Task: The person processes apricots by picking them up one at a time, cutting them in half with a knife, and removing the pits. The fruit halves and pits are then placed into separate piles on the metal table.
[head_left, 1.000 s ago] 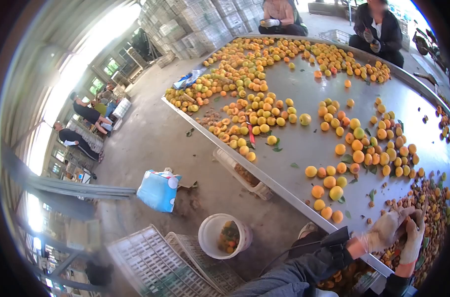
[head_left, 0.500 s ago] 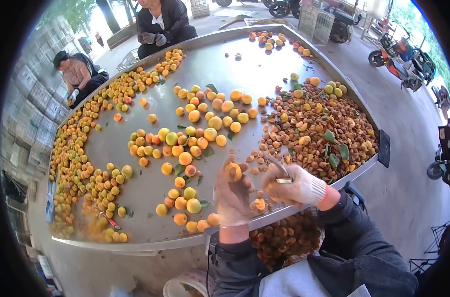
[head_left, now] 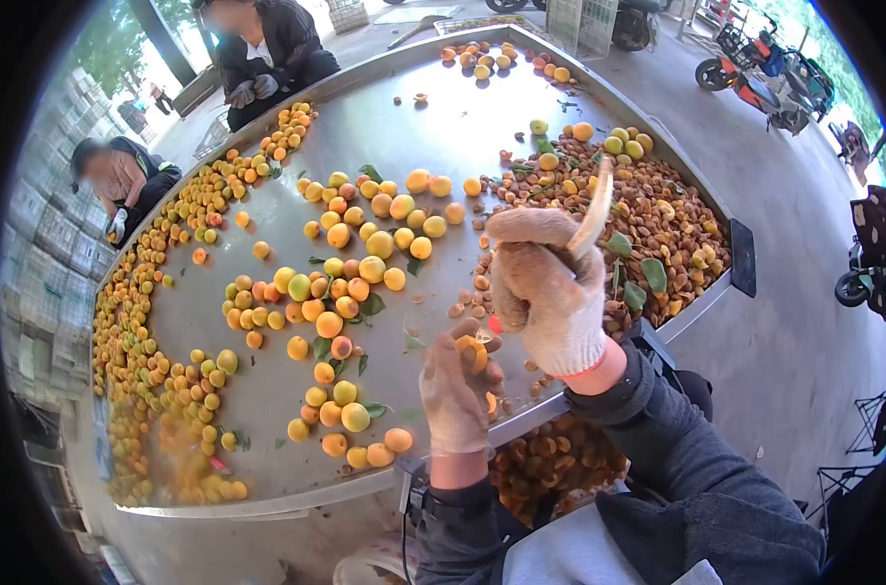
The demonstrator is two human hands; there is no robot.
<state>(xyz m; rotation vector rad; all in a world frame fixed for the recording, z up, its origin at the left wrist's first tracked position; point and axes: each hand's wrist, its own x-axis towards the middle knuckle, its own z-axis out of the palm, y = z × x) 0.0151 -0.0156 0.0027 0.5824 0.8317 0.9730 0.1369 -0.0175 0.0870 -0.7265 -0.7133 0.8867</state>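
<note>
My left hand [head_left: 457, 390], in a stained pale glove, is closed around an orange apricot [head_left: 474, 357] above the near edge of the metal table [head_left: 287, 405]. Just above and right of it, my gloved right hand [head_left: 548, 283] is wrapped round a hand tool with a curved pale handle [head_left: 594, 210] that sticks up past the fist. Something small and red shows below that fist, close to the apricot; the tool's working end is hard to make out. Whole apricots [head_left: 355, 416] lie left of my hands, some with green leaves.
A heap of brown apricot pits and pieces [head_left: 672, 229] covers the table's right side. Below the near edge sits a container of brown pieces [head_left: 555, 458]. Two people [head_left: 267, 54] [head_left: 131, 185] sit beyond the left edge. Scooters [head_left: 769, 78] stand at the right.
My right hand has risen and turned, so the tool's handle now points up. My left hand has lowered slightly, still holding the apricot. The view has shifted a little.
</note>
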